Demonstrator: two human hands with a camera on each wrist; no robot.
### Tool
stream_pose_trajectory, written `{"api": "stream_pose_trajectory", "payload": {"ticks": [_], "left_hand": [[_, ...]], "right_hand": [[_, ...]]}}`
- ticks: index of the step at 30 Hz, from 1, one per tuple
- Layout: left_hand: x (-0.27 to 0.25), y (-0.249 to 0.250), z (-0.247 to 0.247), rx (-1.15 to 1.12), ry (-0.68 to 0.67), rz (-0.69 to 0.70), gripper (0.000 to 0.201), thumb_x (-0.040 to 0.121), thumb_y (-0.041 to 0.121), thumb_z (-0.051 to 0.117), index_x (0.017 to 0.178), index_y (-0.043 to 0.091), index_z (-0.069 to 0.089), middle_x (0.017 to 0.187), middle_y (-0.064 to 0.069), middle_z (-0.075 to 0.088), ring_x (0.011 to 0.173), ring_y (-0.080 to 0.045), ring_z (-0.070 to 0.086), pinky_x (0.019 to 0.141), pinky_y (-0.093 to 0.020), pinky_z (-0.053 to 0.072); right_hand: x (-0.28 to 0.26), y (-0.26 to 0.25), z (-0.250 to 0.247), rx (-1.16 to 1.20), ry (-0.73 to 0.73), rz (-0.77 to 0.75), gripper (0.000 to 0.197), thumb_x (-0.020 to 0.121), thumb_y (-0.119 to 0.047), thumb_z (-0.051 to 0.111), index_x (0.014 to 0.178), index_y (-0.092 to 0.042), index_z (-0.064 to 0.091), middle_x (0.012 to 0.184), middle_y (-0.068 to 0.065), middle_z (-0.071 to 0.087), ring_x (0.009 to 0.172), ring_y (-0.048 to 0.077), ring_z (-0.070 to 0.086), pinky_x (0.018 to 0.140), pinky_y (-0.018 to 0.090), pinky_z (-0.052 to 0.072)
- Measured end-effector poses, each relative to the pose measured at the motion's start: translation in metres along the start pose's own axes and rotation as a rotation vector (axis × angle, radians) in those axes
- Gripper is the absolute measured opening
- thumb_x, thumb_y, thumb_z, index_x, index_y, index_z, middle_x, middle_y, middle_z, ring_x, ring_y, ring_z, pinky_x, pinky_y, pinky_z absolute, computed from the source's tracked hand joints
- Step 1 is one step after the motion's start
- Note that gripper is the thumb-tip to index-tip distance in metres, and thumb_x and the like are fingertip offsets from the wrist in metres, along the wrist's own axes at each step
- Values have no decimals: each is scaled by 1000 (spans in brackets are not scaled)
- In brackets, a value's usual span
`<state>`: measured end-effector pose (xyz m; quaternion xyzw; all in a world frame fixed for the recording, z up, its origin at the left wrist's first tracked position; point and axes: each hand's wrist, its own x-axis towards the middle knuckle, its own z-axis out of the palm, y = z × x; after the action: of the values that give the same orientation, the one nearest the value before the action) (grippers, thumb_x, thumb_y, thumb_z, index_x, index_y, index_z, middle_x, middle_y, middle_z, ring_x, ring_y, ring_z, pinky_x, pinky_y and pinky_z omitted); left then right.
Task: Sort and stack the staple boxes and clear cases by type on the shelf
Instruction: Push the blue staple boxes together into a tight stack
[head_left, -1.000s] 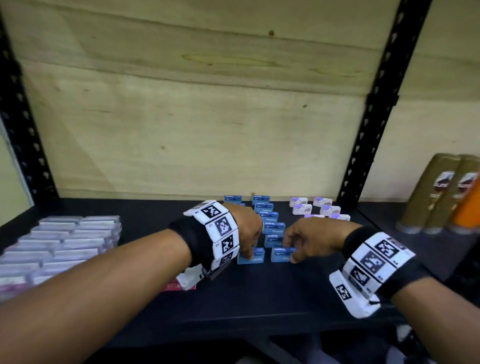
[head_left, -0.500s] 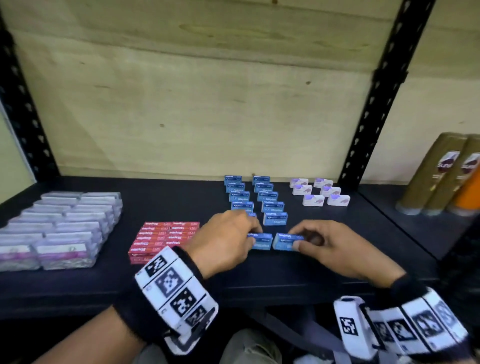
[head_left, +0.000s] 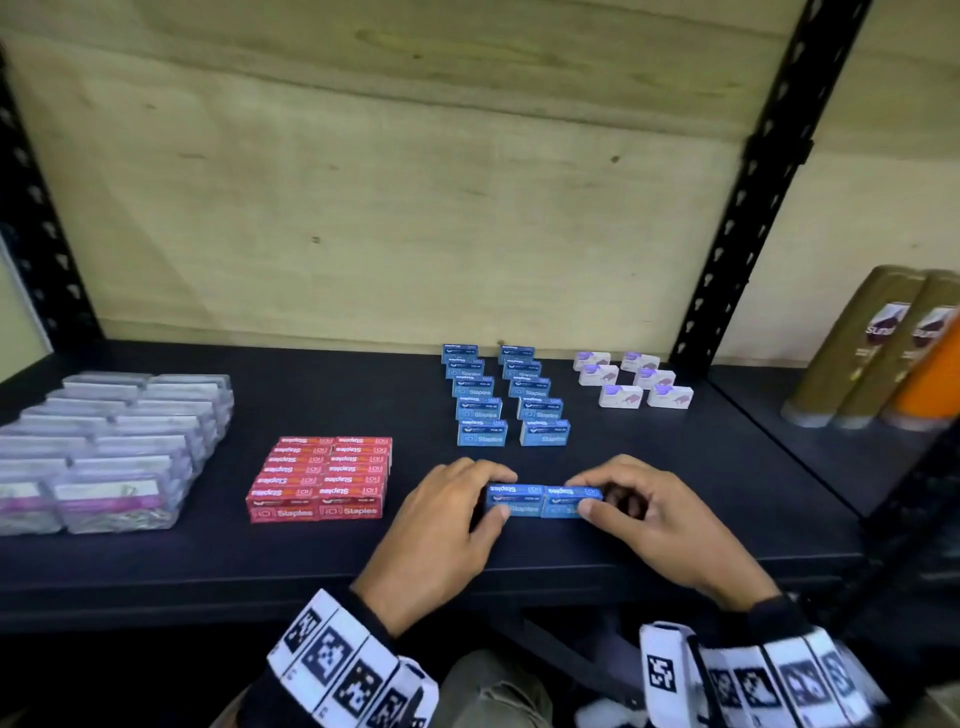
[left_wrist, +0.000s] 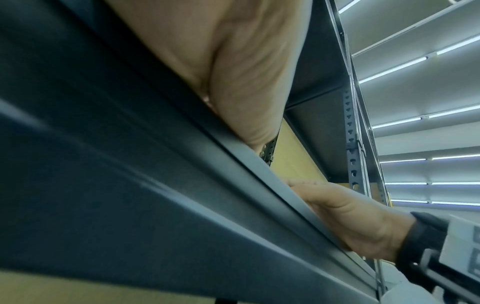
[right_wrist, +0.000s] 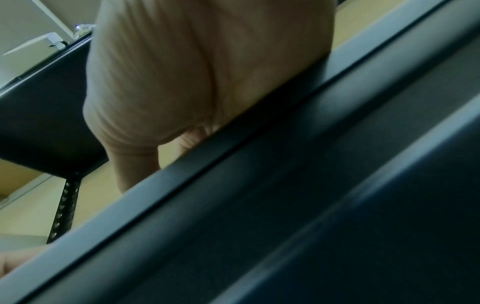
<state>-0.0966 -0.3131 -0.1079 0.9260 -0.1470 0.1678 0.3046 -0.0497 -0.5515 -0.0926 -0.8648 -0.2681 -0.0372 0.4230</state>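
With clear cases (head_left: 109, 447) and red boxes (head_left: 319, 480) stacked, we pinched the last two blue boxes (head_left: 543, 501), left hand (head_left: 441, 525) and right hand (head_left: 654, 519) each curled round one.

1. Two blue staple boxes (head_left: 544, 501) are set side by side, touching, at lower centre of the frame.
2. More blue boxes (head_left: 506, 395) are lined up in two rows just above.
3. Red staple boxes (head_left: 321, 478) are stacked centre-left.
4. Clear cases (head_left: 111, 447) are piled far left.
5. Little white boxes (head_left: 634, 379) are grouped centre-right.
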Motion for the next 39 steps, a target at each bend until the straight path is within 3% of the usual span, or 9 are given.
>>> {"api": "stream_pose_trajectory", "payload": {"ticks": [7,15,24,39], "left_hand": [[-6,-6,-2,-31,26,17,23,94,32,56,118,33,59,105,21,59,96,1,50,89,-22,42],[-9,-4,-2,-32,37,18,23,95,32,56,118,33,59,107,20,60,97,-1,50,89,-21,41],[-9,-4,-2,-33,36,18,23,95,32,56,118,33,59,107,20,60,98,-1,50,90,-22,42],[-8,-4,-3,-31,33,-1,25,95,34,55,120,34,58,108,21,60,98,2,49,90,-18,40]], "right_hand": [[-4,1,-2,8,-24,-17,21,90,-16,71,103,-32,75,81,-21,61,64,1,49,65,13,37],[-4,4,-2,17,-42,5,24,90,-27,70,105,-45,73,70,-14,60,64,2,44,64,14,37],[-5,1,-2,23,-45,17,23,90,-24,70,106,-40,74,72,-19,62,63,0,46,64,12,36],[-4,4,-2,2,-49,20,26,89,-31,70,107,-50,71,72,-4,61,62,5,42,62,18,39]]}}
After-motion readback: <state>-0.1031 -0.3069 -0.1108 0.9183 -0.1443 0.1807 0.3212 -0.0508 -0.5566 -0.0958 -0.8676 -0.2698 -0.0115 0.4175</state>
